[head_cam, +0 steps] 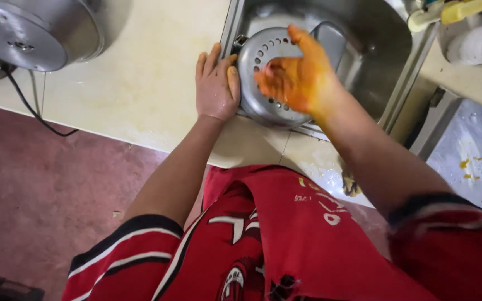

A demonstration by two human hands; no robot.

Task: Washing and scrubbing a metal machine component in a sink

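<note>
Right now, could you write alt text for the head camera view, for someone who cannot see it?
Over a steel sink, the left hand grips the rim of a round perforated metal plate while the orange-stained right hand hovers over its face. A steel appliance with a black cord sits on the cream counter.

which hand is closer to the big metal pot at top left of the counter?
Left. The left hand grips the perforated metal disc at the sink edge, nearer the pot; the right hand hovers over the disc, farther away.
</note>
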